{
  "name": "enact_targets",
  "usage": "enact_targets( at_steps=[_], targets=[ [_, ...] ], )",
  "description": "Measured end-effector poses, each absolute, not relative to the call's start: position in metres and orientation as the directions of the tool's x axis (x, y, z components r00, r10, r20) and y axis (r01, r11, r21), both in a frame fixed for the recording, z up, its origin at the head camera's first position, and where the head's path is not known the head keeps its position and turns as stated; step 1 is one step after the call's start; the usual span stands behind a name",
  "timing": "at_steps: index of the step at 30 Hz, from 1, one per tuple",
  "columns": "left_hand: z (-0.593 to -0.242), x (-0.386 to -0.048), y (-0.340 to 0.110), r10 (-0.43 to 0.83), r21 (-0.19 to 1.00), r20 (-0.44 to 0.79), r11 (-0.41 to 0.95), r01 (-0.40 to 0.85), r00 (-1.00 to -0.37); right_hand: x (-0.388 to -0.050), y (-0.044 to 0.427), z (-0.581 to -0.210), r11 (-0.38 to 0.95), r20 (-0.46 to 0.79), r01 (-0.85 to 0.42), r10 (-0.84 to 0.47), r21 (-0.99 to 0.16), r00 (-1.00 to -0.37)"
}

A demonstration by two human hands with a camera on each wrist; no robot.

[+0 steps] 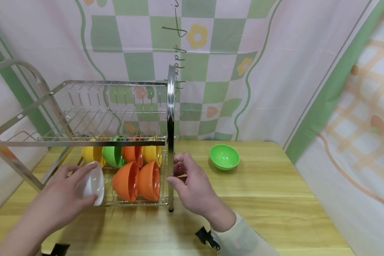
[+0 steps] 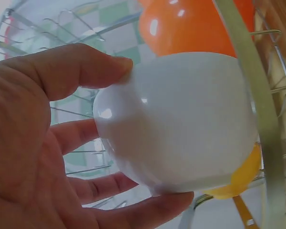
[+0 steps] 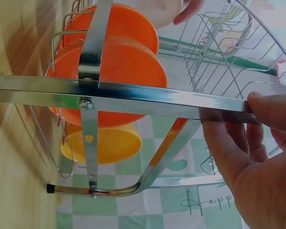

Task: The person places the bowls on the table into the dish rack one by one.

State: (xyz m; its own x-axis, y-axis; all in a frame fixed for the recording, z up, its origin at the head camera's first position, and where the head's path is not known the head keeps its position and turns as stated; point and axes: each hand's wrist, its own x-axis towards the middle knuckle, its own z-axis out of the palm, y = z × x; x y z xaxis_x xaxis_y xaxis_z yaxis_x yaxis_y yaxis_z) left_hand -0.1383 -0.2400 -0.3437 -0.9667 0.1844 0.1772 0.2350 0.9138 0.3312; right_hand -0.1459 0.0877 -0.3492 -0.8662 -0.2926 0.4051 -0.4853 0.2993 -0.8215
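My left hand (image 1: pixel 62 193) holds a white bowl (image 2: pixel 176 119) between thumb and fingers, tipped on its side at the left front of the rack's lower shelf. Two orange bowls (image 1: pixel 125 182) stand on edge just to its right. Behind them is a row of yellow, green (image 1: pixel 113 153), orange and yellow bowls. With thumb and fingers, my right hand (image 1: pixel 194 186) grips the right upright post (image 1: pixel 170 142) of the metal dish rack (image 3: pixel 181 100). In the left wrist view, a yellow bowl (image 2: pixel 248 171) shows partly behind the white one.
A green bowl (image 1: pixel 224 157) sits upright on the wooden table (image 1: pixel 268 199), right of the rack. The rack's upper shelf (image 1: pixel 115 106) overhangs the back row of bowls. A patterned cloth (image 1: pixel 204 71) hangs behind the table.
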Motion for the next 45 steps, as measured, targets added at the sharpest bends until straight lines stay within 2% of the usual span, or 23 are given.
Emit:
enact_targets(
  at_steps=[15, 24, 45],
  targets=[
    [-0.358, -0.155, -0.231, 0.251, 0.335, 0.171, 0.895, 0.296, -0.953, -0.147, 0.088, -0.351, 0.278, 0.417, -0.496, -0.299, -0.823, -0.859],
    [-0.361, -0.164, -0.227, 0.274, 0.384, 0.141, 0.871, 0.308, -0.951, -0.147, 0.088, -0.35, 0.282, 0.414, -0.496, -0.303, -0.821, -0.858],
    [-0.367, -0.167, -0.23, 0.263, 0.472, 0.072, 0.841, 0.265, -0.962, -0.146, 0.088, -0.351, 0.285, 0.418, -0.5, -0.303, -0.818, -0.857]
  ],
)
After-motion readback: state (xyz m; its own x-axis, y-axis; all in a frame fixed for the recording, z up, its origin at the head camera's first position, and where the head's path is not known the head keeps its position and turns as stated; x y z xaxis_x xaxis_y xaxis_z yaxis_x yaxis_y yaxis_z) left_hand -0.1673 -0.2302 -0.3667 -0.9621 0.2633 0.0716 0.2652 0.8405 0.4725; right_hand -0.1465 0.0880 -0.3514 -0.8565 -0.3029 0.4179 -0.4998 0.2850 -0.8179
